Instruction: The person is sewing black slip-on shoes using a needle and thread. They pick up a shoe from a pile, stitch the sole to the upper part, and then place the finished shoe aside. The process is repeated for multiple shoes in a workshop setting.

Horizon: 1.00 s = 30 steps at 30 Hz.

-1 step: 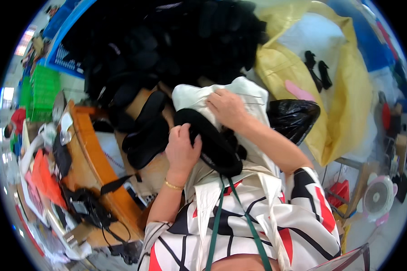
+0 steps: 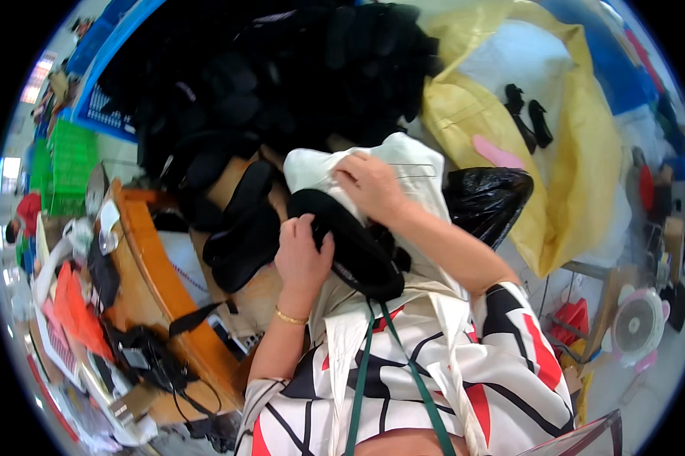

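Here, in the head view, your left hand [image 2: 303, 254] has its fingers and thumb bent around the left edge of a long black padded piece [image 2: 361, 254], pinching it. That piece lies slantwise over your lap, its near end just above the 2 green cords [image 2: 363, 365] down your front. Your right hand [image 2: 369, 184] rests with bent fingers on the white cloth [image 2: 422, 178] beyond the piece; you can't tell whether its fingertips pinch anything.

To your left lie more black padded pieces [image 2: 247, 228], and past them a big black heap [image 2: 281, 91] beside a blue crate [image 2: 108, 110]. On your right, a black plastic bag [image 2: 490, 197] sits near a yellow sack [image 2: 471, 121], where 2 black sandals [image 2: 539, 125] and 1 pink flat piece [image 2: 498, 152] lie.
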{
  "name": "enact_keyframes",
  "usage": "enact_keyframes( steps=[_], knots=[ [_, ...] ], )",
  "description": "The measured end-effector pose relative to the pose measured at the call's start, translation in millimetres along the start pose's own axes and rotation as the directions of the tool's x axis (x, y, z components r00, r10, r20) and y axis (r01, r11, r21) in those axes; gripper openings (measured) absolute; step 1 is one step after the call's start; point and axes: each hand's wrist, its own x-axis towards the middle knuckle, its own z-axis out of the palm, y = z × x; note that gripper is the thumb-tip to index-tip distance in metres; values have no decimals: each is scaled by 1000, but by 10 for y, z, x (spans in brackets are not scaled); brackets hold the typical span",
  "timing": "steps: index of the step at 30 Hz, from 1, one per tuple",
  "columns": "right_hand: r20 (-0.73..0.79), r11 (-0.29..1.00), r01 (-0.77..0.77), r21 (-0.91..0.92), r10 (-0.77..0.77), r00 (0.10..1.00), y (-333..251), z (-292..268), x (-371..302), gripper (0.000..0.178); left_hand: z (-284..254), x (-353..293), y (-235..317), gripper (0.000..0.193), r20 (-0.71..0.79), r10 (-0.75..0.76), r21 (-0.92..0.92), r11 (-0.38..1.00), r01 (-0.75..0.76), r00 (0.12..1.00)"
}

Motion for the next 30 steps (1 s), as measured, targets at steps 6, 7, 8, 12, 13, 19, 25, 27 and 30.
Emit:
enact_keyframes(
  steps=[6, 7, 8, 12, 13, 19, 25, 27, 30],
  knots=[
    [392, 206, -489, 848, 376, 839, -468, 550, -137, 35, 160, 15, -126, 41, -62, 28, -37, 999, -31, 998],
    [438, 156, -535, 830, 409, 800, -505, 548, -119, 37, 171, 1, -181, 41, -74, 55, -5, 998, -55, 996],
    [466, 161, -576, 801, 435, 770, -484, 474, -103, 36, 243, 15, -265, 41, -81, 138, 14, 990, -137, 987],
    [291, 373, -413, 831, 340, 894, -956, 123, -79, 29, 88, 291, -219, 31, -171, 346, -21, 935, -354, 923],
    [302, 383, -421, 822, 333, 893, -968, 31, -54, 28, 35, 397, -71, 29, -232, 352, -56, 926, -374, 907],
    [18, 528, -178, 830, 293, 956, -919, -209, -115, 30, -65, 812, -121, 24, -62, 629, 45, 778, -627, 775],
    [-196, 848, 44, 529, 71, 978, -1133, -323, -476, 23, -23, 874, -110, 37, -30, 753, -185, 642, -744, 657],
    [-199, 865, 68, 498, 38, 979, -1118, -343, -554, 24, -89, 783, 14, 36, 5, 748, -173, 655, -736, 664],
    [-144, 883, 65, 466, 3, 990, -1046, -467, -648, 22, -38, 758, 104, 32, -11, 775, -180, 620, -763, 632]
  ],
)
